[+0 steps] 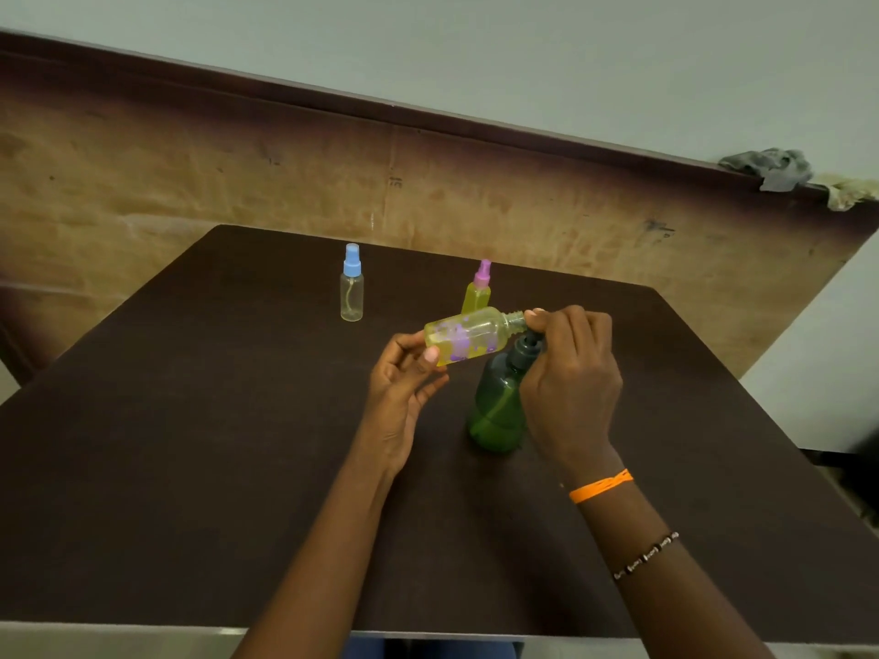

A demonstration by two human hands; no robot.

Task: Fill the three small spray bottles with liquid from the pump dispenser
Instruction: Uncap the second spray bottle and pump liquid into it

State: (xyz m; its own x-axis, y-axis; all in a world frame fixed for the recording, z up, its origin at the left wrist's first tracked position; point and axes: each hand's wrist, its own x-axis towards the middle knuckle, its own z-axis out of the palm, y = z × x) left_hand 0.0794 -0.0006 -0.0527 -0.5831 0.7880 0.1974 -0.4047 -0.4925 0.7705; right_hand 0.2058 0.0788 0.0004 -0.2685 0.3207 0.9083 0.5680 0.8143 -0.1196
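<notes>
Gripping uncapped spray bottle sideways, left hand, right hand curled over pump dispenser

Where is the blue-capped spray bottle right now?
Head view: the blue-capped bottle stands upright at the table's far left, apart from the pink-capped bottle to its right.

I see all this through one wide-angle camera on my head, looking forward and steeply down at the dark table. My forearms enter from the bottom edge, my hands sit close at centre, and the wall fills the top of the frame, tilted.
</notes>
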